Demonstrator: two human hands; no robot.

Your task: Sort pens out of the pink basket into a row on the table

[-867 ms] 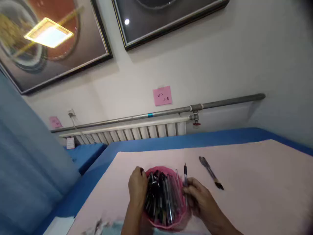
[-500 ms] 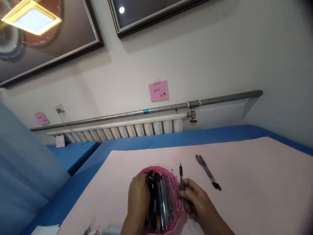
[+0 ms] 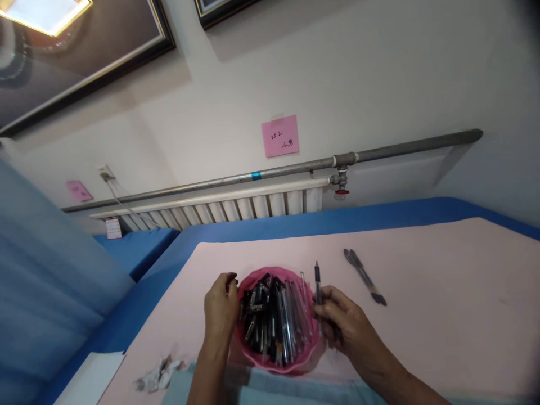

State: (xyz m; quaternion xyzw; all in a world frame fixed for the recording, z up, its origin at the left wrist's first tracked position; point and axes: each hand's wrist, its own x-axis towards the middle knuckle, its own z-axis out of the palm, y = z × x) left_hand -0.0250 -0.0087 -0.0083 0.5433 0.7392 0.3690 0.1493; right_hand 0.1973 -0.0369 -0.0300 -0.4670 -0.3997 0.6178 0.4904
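A pink scalloped bowl (image 3: 276, 368) full of pens and pen parts stands on the pink sheet. Black caps (image 3: 257, 304) lie jumbled on its left side, clear barrels (image 3: 293, 320) on its right. My left hand (image 3: 220, 306) is at the bowl's left rim, its fingers bent and a little apart; I see nothing held in it. To the right of the bowl, my right hand (image 3: 343, 315) pinches a capless pen (image 3: 318, 275) upright, black grip and tip upward. Two capped pens (image 3: 365, 275) lie side by side farther right.
The pink sheet (image 3: 442, 315) covers a blue surface (image 3: 253, 225). A crumpled wrapper (image 3: 160, 376) and white paper (image 3: 90, 377) lie at the lower left. A light blue curtain (image 3: 46, 281) hangs at left. Behind are a radiator (image 3: 253, 208) and pipe (image 3: 295, 167) along the wall.
My left hand has drawn back left from the pens to the bowl's rim, uncovering the black caps. The right hand still holds the pen upright. The view has tilted down.
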